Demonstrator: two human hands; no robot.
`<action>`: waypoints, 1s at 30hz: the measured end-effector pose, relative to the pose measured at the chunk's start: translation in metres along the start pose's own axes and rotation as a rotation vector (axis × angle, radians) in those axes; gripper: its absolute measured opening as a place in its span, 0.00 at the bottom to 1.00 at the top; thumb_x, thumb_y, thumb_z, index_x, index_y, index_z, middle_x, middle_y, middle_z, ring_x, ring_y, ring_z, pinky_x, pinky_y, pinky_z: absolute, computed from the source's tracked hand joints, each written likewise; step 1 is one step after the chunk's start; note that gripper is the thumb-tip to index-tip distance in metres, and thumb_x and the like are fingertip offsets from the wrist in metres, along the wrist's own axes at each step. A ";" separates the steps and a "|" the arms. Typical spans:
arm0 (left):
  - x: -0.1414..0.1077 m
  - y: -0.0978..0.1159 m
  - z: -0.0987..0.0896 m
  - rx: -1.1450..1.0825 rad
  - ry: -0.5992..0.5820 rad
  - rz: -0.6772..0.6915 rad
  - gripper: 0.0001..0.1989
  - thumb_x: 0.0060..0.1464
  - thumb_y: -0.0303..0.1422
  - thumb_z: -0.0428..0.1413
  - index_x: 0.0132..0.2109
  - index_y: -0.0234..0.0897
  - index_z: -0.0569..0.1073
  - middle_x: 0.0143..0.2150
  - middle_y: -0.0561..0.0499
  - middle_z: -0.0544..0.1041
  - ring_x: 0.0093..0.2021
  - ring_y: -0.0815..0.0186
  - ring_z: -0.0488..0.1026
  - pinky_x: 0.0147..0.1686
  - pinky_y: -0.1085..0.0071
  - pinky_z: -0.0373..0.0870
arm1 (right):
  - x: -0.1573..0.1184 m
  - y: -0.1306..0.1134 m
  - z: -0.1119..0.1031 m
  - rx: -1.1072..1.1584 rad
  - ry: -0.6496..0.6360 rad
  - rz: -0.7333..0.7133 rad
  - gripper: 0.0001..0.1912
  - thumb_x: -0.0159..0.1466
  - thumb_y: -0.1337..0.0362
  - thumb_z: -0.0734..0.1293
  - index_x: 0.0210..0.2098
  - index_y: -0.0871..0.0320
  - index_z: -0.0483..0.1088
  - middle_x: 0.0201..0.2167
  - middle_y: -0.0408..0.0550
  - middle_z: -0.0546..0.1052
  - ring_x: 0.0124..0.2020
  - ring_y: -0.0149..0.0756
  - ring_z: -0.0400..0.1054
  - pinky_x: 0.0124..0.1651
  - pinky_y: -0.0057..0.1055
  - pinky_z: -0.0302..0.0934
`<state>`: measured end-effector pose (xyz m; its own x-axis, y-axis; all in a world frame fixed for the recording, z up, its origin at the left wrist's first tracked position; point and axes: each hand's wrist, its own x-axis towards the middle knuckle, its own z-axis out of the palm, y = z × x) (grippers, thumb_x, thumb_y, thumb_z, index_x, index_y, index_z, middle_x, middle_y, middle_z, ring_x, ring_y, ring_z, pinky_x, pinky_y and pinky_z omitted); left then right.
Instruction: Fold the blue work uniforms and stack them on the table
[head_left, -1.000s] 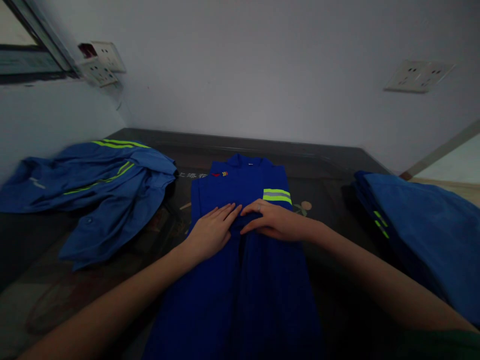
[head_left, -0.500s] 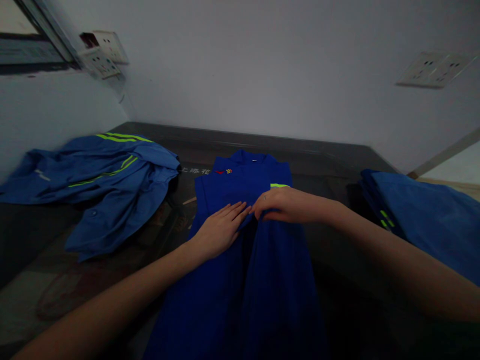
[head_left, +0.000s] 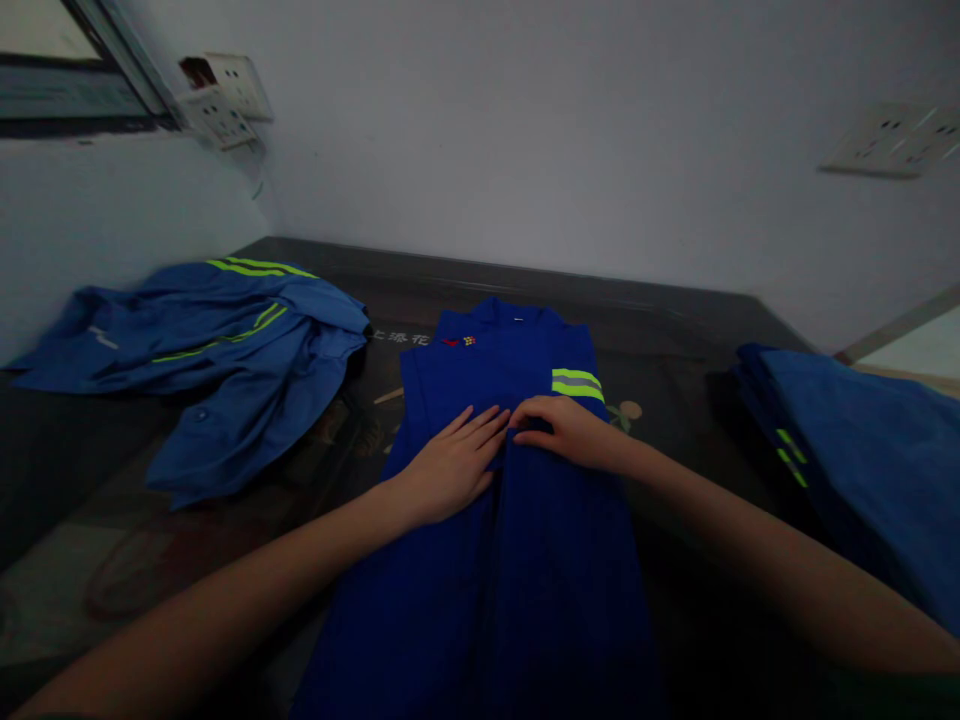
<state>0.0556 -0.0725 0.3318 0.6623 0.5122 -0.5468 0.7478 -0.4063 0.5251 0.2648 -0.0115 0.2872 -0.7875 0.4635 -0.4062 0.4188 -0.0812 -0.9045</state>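
A dark blue work uniform (head_left: pixel 502 370) lies lengthwise before me on the dark table, its collar at the far end. It has a small red and yellow chest mark and a yellow-and-silver reflective band at its right side. My left hand (head_left: pixel 454 470) rests flat on the cloth with fingers stretched out. Close beside it, my right hand (head_left: pixel 562 428) pinches an edge of the uniform's cloth between thumb and fingers, near the middle. Two long panels run down from the hands towards me, with a dark gap between them. The lower end fades into shadow.
A crumpled lighter blue jacket (head_left: pixel 247 340) with yellow-green stripes lies at the left. Folded blue garments (head_left: pixel 862 430) are stacked at the right. Behind the dark table (head_left: pixel 675 310) rises a pale wall with sockets (head_left: pixel 892 140).
My right hand has drawn slightly back and down, baring more of the reflective band. The right panel now lies flatter. My left hand stays flat on the cloth; the view has shifted slightly.
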 end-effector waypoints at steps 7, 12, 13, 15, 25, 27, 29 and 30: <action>0.000 0.013 -0.009 0.030 0.014 -0.031 0.23 0.63 0.29 0.44 0.63 0.28 0.60 0.67 0.41 0.59 0.69 0.61 0.49 0.67 0.58 0.48 | -0.005 -0.006 -0.006 0.135 0.115 -0.035 0.04 0.64 0.68 0.64 0.39 0.58 0.69 0.39 0.47 0.76 0.41 0.34 0.70 0.46 0.33 0.63; 0.002 0.017 0.009 0.009 -0.016 -0.093 0.24 0.61 0.29 0.44 0.63 0.26 0.60 0.67 0.38 0.60 0.69 0.60 0.51 0.67 0.58 0.49 | -0.003 -0.003 0.017 0.008 0.143 -0.048 0.07 0.65 0.72 0.61 0.40 0.59 0.69 0.40 0.49 0.76 0.43 0.36 0.68 0.49 0.37 0.62; 0.002 0.018 0.012 0.005 -0.009 -0.112 0.24 0.61 0.28 0.44 0.63 0.25 0.60 0.67 0.37 0.60 0.69 0.60 0.50 0.67 0.58 0.48 | -0.002 -0.002 0.022 -0.035 0.149 -0.048 0.07 0.65 0.72 0.61 0.41 0.59 0.69 0.41 0.50 0.75 0.44 0.37 0.67 0.50 0.38 0.62; 0.004 0.019 0.013 -0.002 -0.002 -0.139 0.25 0.60 0.27 0.45 0.63 0.24 0.60 0.67 0.36 0.59 0.69 0.59 0.49 0.68 0.59 0.48 | -0.003 -0.003 0.029 -0.115 0.164 -0.047 0.08 0.66 0.71 0.60 0.43 0.59 0.69 0.42 0.52 0.75 0.45 0.39 0.66 0.51 0.41 0.61; -0.019 0.029 -0.017 0.099 -0.096 -0.110 0.25 0.62 0.32 0.45 0.64 0.27 0.60 0.67 0.37 0.58 0.68 0.55 0.54 0.64 0.57 0.56 | -0.007 -0.005 0.031 -0.316 0.200 -0.030 0.12 0.69 0.60 0.59 0.35 0.60 0.68 0.36 0.52 0.72 0.40 0.40 0.62 0.46 0.37 0.58; -0.023 0.030 -0.015 0.133 -0.110 -0.093 0.25 0.62 0.28 0.42 0.64 0.29 0.59 0.67 0.38 0.58 0.68 0.57 0.54 0.63 0.57 0.58 | -0.007 -0.004 0.031 -0.307 0.215 -0.033 0.11 0.69 0.60 0.59 0.34 0.59 0.67 0.35 0.50 0.71 0.39 0.39 0.61 0.46 0.36 0.57; -0.026 0.030 -0.013 0.150 -0.121 -0.081 0.26 0.61 0.25 0.40 0.66 0.31 0.57 0.68 0.40 0.58 0.68 0.58 0.55 0.63 0.58 0.59 | -0.009 -0.005 0.031 -0.293 0.230 -0.027 0.10 0.68 0.61 0.60 0.33 0.58 0.66 0.34 0.49 0.71 0.39 0.39 0.61 0.45 0.35 0.57; -0.027 0.030 -0.012 0.153 -0.128 -0.075 0.26 0.61 0.25 0.39 0.66 0.31 0.57 0.68 0.40 0.58 0.68 0.58 0.54 0.63 0.58 0.58 | -0.009 -0.006 0.031 -0.289 0.236 -0.019 0.09 0.68 0.61 0.60 0.34 0.58 0.66 0.34 0.49 0.71 0.39 0.39 0.61 0.44 0.35 0.57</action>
<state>0.0591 -0.0894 0.3702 0.5976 0.4490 -0.6643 0.7873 -0.4856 0.3800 0.2556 -0.0423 0.2923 -0.6846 0.6559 -0.3181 0.5421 0.1664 -0.8237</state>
